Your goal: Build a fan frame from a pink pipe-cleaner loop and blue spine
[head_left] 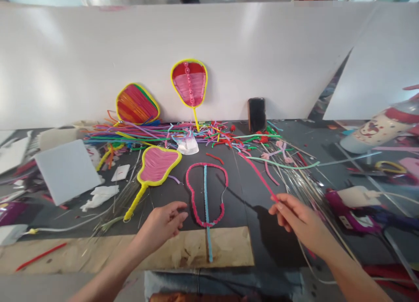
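My right hand [293, 217] pinches the near end of a pink pipe cleaner [258, 173], which slants up and away to the left over the dark table. With nothing in it, my left hand [166, 223] hovers beside a fan-shaped frame [190, 190], its fingers loosely curled and apart. That frame is wrapped in dark pink pipe cleaner, except for a stretch of bare wire [224, 192] on its right side. A light blue stem [206, 193] runs down its middle and sticks out below onto a strip of cardboard [229, 247].
A yellow-rimmed pink fan [160, 164] lies left of the frame. Two more fans [189, 84] lean on the white partition [229, 40] behind heaped pipe cleaners [147, 132]. A phone [257, 114], a bottle [373, 129] and a purple glue gun [347, 210] stand or lie rightward.
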Demonstrator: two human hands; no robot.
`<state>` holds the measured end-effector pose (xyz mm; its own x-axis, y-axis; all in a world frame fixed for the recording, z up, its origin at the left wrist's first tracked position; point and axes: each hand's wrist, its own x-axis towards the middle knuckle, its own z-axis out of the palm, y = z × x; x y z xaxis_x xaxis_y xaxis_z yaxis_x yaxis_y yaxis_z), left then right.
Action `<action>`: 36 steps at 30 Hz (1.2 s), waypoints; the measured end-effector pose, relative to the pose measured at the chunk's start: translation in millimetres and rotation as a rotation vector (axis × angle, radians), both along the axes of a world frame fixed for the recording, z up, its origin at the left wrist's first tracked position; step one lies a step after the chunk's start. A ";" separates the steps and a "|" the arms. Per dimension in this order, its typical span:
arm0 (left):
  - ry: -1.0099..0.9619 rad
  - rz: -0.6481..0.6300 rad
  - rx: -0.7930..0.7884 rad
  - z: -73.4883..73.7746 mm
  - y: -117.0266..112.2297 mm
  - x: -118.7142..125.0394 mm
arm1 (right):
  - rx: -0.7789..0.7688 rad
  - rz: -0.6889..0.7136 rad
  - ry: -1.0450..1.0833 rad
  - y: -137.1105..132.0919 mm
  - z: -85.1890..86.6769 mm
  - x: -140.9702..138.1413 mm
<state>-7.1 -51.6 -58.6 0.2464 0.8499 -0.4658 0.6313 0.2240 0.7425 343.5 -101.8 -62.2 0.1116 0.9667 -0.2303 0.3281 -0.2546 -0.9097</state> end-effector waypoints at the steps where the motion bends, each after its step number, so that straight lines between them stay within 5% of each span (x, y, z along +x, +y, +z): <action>1: 0.057 -0.019 0.060 1.7 -0.5 -3.6 | 0.000 0.008 -0.054 -2.4 -1.6 -0.3; 8: 0.242 -0.141 0.606 2.5 -3.9 -6.1 | 0.088 -0.013 -0.347 -7.5 -7.6 7.9; 13: 0.257 -0.182 0.959 6.6 20.8 3.2 | 0.067 -0.014 -0.352 -12.4 -19.8 7.7; 19: 0.294 -0.189 0.921 23.7 64.3 26.0 | 0.066 -0.111 -0.214 -19.7 -35.6 19.8; 26: 0.407 -0.403 0.823 18.3 112.3 70.1 | 0.150 -0.092 -0.548 -10.0 -6.2 33.2; 30: 0.489 -0.492 0.707 7.1 126.9 94.5 | 0.147 0.046 -0.656 14.4 7.3 9.2; 36: 0.504 -0.545 0.686 2.7 127.2 100.4 | 0.056 0.391 -1.130 55.1 9.5 -31.7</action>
